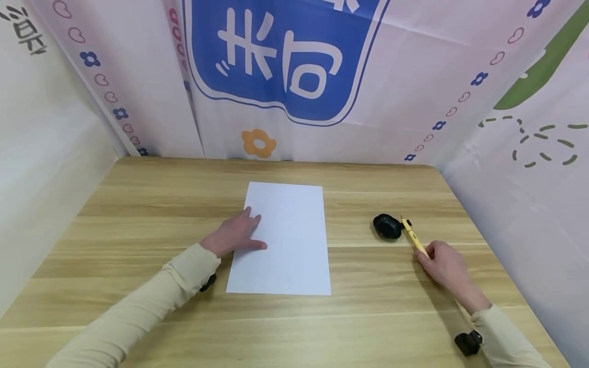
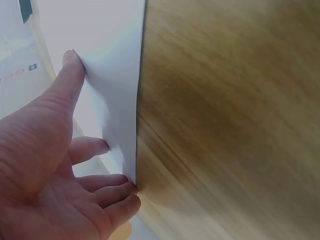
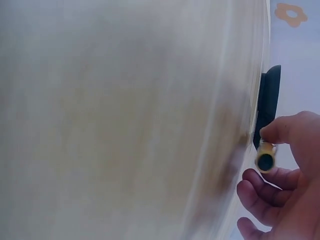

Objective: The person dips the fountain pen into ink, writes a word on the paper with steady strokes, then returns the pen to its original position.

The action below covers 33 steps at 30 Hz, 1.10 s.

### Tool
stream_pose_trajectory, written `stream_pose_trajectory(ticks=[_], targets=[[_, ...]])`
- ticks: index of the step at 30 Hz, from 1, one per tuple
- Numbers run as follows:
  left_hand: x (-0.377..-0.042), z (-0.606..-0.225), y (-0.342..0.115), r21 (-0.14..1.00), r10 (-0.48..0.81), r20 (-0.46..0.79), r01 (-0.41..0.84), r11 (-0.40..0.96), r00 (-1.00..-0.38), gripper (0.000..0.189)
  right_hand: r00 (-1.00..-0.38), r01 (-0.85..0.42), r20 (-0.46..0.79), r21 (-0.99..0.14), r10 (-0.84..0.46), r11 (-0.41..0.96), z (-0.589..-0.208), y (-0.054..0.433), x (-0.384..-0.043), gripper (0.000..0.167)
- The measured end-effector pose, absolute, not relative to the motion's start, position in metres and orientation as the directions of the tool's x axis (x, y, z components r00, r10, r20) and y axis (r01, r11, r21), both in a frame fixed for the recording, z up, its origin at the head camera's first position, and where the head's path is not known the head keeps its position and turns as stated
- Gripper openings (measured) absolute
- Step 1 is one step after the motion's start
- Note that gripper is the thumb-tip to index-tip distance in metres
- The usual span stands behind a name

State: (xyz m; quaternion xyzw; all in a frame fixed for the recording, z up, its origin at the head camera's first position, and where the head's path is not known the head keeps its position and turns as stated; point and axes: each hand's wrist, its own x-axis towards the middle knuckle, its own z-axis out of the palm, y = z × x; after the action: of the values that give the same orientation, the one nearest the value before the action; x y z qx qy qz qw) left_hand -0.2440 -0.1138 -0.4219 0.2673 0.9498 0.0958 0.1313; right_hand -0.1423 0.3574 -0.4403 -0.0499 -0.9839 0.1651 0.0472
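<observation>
A white sheet of paper (image 1: pixel 290 240) lies flat on the wooden table (image 1: pixel 276 332). My left hand (image 1: pixel 236 235) rests on its left edge with thumb and fingers spread; in the left wrist view the fingertips (image 2: pixel 131 187) touch the paper (image 2: pixel 117 75) at its border. Over on the right, my right hand (image 1: pixel 444 263) pinches the rear end of a slim yellow pen (image 1: pixel 414 237) between thumb and fingers. The pen's pointed tip is directed away from me, and its round dark end faces the right wrist camera. Beside the tip sits a rounded black object (image 1: pixel 387 226).
Printed cloth walls enclose the table at the back (image 1: pixel 257 143), left (image 1: pixel 55 168) and right (image 1: pixel 529 204). Black wrist devices (image 1: pixel 468 343) show below both sleeves. Bare wood lies between the paper and the black object.
</observation>
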Motion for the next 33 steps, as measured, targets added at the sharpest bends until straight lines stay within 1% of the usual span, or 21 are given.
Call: stream_pose_trajectory(ticks=[7,11,19,22,29,33], targets=[[-0.244,-0.423,-0.112,0.262,0.526,-0.202,0.472,0.842,-0.826,0.082,-0.969,0.103,0.169,-0.376,0.178,0.921,-0.437,0.358,-0.140,0.027],[-0.243,-0.424,-0.109,0.267,0.532,-0.193,0.477,0.837,-0.825,0.081,-0.956,0.123,0.191,-0.421,0.220,0.899,-0.434,0.358,-0.137,0.028],[-0.245,-0.425,-0.104,0.229,0.516,-0.206,0.471,0.852,-0.832,0.084,-0.889,0.110,0.332,-0.515,0.316,0.850,-0.426,0.357,-0.134,0.022],[-0.245,-0.425,-0.105,0.218,0.519,-0.198,0.479,0.850,-0.831,0.083,-0.867,0.123,0.344,-0.553,0.360,0.824,-0.423,0.355,-0.133,0.023],[-0.244,-0.426,-0.105,0.237,0.513,-0.218,0.464,0.853,-0.830,0.084,-0.824,0.159,0.330,-0.645,0.460,0.748,-0.417,0.354,-0.133,0.023],[-0.244,-0.425,-0.105,0.229,0.513,-0.210,0.468,0.854,-0.832,0.083,-0.814,0.156,0.305,-0.704,0.494,0.693,-0.415,0.354,-0.133,0.027]])
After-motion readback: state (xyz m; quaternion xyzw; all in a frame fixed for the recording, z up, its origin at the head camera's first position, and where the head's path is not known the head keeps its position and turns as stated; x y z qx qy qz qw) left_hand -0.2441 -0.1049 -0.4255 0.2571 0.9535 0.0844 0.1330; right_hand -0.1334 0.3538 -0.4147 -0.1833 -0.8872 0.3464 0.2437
